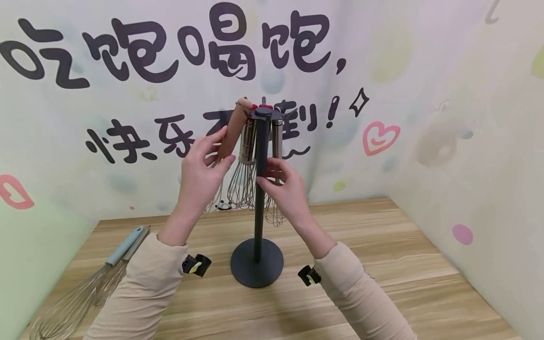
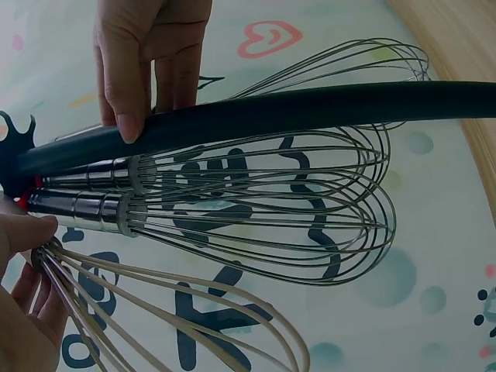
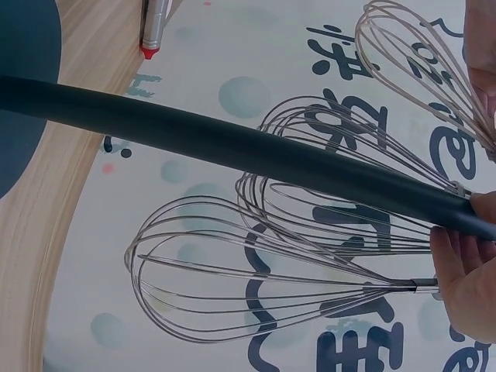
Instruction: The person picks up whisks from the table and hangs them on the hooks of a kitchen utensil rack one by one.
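Holding a brown whisk [image 1: 232, 134] in the left-hand grip [image 1: 201, 160], closed around the low part of its handle, near the wires, with a bent thumb and bent fingers. Tipped so as to lean toward 1 o'clock, up close to the hooks [image 1: 264, 113] on a black stand [image 1: 259, 212]; too hard to tell if hung on a hook or only next to one. Pinching the stand's pole part way up with the right-hand grip [image 1: 285, 182], closed down to just the pole between thumb and fingers. Standing straight up on the desk [image 1: 361, 245], on a round flat foot [image 1: 244, 271] at the pole's 6 o'clock end. Hanging from the hooks, close around the pole, some shiny whisks [image 1: 247, 144] with handles up and wire loops down, and bits of red at the top. Over at 8 o'clock from the stand, well apart from it, a blue-handled whisk [image 1: 124, 246] lying on the desk beside a silver-handled whisk [image 1: 137, 242], partly hidden by a tan sleeve [image 1: 153, 267]. At the back, a pale wall [image 1: 446, 85] with big dark writing, plus a pink heart [image 1: 381, 138] at 2 o'clock from the stand.
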A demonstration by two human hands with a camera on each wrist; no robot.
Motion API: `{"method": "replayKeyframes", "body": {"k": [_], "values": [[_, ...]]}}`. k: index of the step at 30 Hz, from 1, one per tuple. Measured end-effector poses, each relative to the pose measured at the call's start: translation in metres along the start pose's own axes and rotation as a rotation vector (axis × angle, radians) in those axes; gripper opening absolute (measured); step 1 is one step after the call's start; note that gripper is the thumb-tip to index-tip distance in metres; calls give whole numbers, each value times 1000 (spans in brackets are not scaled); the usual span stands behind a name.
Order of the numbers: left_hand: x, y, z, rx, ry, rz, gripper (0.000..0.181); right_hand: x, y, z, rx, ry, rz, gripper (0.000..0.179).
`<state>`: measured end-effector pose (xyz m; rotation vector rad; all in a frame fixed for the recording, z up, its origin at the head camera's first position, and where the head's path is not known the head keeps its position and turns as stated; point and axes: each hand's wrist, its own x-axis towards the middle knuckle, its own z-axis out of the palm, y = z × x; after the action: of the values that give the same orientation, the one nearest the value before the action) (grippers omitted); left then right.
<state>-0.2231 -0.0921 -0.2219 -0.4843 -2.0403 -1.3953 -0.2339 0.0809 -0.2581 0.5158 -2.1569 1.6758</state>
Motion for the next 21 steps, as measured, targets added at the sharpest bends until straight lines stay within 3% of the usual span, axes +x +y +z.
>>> {"method": "replayKeyframes", "body": {"k": [9,21], "values": [[-1,-2,0,-1,-9,20,55,0,1,1,-6,-18,-3,40],[-4,-1,-2,-20,-19,-5,51,-1,2,1,-12,-43,-2,46]]}}
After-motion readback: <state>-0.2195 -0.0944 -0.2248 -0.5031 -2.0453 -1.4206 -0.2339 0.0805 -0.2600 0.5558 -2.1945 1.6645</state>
